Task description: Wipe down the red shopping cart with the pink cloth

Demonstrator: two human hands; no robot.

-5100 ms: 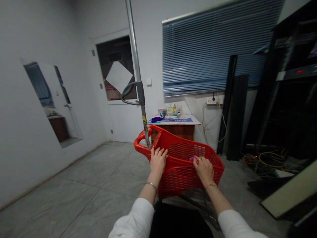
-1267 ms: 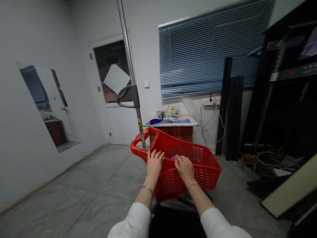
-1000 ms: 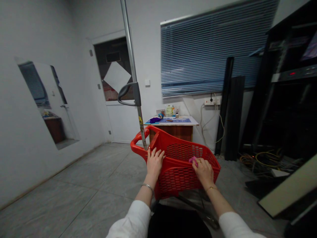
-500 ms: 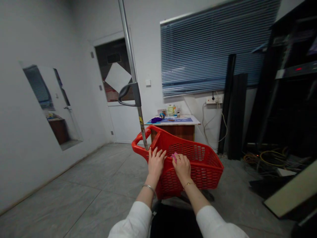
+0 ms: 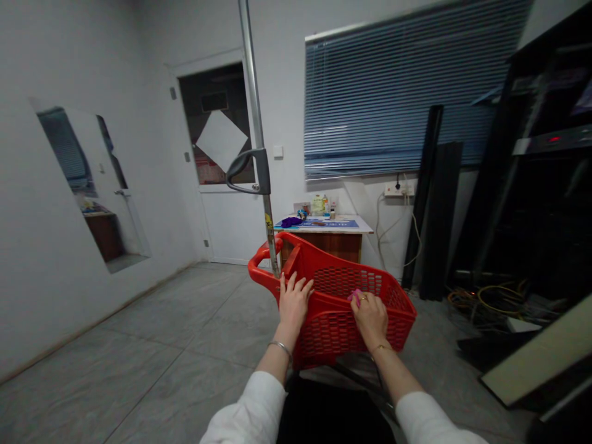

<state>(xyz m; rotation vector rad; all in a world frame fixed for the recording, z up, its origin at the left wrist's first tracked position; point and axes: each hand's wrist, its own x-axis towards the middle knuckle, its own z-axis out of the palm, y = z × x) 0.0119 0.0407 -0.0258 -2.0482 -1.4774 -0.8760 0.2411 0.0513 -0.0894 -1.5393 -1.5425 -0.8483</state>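
The red basket [image 5: 326,333] is the landmark. Half a second ago the right hand [image 5: 371,314] was close beside the left hand [image 5: 295,302], on the near rim of the basket; now it is farther along that rim, toward the end away from the basket's handle, with a clear stretch of red between the two hands. Its place is nearly that of five seconds ago, a little closer to the handle end. The right fingers are pinching a bunched pink cloth [image 5: 355,297] against the top of the near rim, and the cloth has travelled along the basket with them. The left hand has stayed put on the near rim by the handle end, its fingers spread over the edge.

The metal pole [image 5: 252,86] rises at the basket's handle end as before, its grey grip [image 5: 263,172] above the basket. The bench [image 5: 363,229] behind the basket is unchanged, and the purple cloth [image 5: 291,222] lies on it, beyond the basket's handle end.
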